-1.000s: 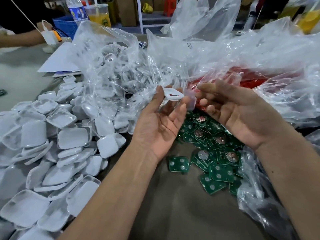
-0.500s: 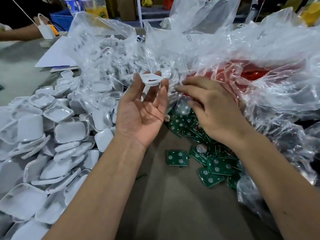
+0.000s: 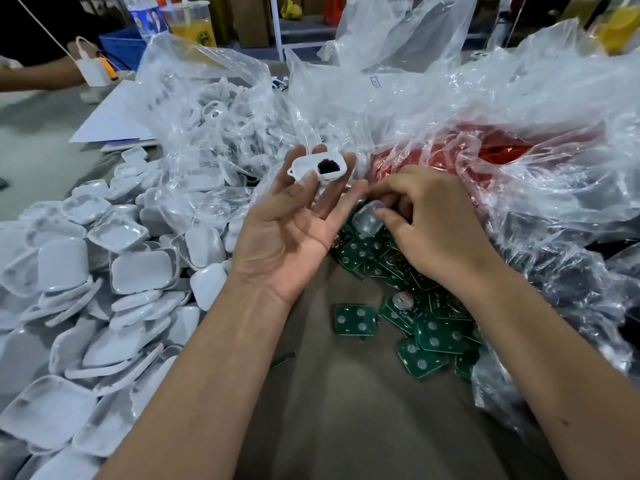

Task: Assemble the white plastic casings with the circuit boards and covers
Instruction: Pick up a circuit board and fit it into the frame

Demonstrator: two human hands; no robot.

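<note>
Where pinched, white casing (image 3: 318, 167) dark-centred

No text can be read: the bottle (image 3: 147, 20) label and cup (image 3: 192, 24) print are too blurred.

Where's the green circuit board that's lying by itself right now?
The lone circuit board lies flat on the brown table at centre frame, just left of the green board pile, between the two forearms.

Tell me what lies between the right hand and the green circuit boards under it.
Nothing visible: the right hand hovers directly over the green circuit boards, pinching a clear cover. The plastic bags lie behind and beside.
</note>
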